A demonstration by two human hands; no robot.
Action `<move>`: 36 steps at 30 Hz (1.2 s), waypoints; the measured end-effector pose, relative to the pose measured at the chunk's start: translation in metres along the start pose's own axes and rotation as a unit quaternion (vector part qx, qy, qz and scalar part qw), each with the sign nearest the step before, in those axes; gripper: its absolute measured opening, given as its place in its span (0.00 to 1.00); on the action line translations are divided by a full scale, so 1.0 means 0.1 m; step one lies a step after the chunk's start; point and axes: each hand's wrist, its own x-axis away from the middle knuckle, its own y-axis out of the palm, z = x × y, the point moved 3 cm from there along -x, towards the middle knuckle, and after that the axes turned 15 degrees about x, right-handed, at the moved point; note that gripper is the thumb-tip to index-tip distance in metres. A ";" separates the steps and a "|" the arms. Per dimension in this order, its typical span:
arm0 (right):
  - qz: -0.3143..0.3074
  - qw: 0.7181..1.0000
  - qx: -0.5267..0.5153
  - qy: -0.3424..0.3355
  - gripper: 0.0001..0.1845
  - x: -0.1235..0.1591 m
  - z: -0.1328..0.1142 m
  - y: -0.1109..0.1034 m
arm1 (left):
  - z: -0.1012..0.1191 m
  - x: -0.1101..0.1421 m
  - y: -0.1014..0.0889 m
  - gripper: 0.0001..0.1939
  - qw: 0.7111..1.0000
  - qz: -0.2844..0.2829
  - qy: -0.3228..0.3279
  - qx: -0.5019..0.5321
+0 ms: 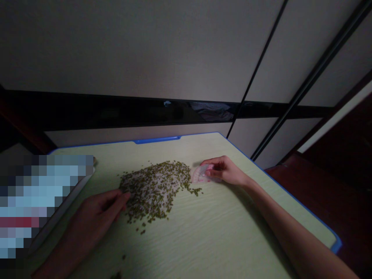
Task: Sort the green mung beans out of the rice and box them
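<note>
A spread-out pile of green beans mixed with white rice-like grains (157,190) lies on the pale tabletop (203,236). At its left edge my left hand (101,211) has thumb and fingers pressed together; whether anything is between them cannot be made out. On the pile's right side my right hand (222,170) grips a clear plastic protractor (199,174) with pink markings. The protractor lies low over the table, its left edge beside the beans. My fingers cover its right part. A short trail of beans (196,191) sticks out just below it.
A few stray dark beans (124,257) lie near the front of the table. A pixelated screen-like device (43,201) stands at the left. The table has a blue rim (158,140). Sliding cabinet doors (130,50) rise behind it, with reddish floor (293,186) at the right.
</note>
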 end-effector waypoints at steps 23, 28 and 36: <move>-0.015 1.000 0.003 -0.001 0.19 0.00 0.01 -0.01 | -0.01 0.01 0.01 0.21 1.000 -0.002 0.007 -0.003; -0.019 1.000 0.007 -0.002 0.19 -0.01 0.02 -0.01 | 0.00 0.01 0.00 0.21 1.000 -0.008 0.003 -0.002; -0.023 1.000 0.011 -0.005 0.19 -0.01 0.04 0.00 | 0.03 0.03 0.01 0.20 1.000 -0.004 -0.005 0.009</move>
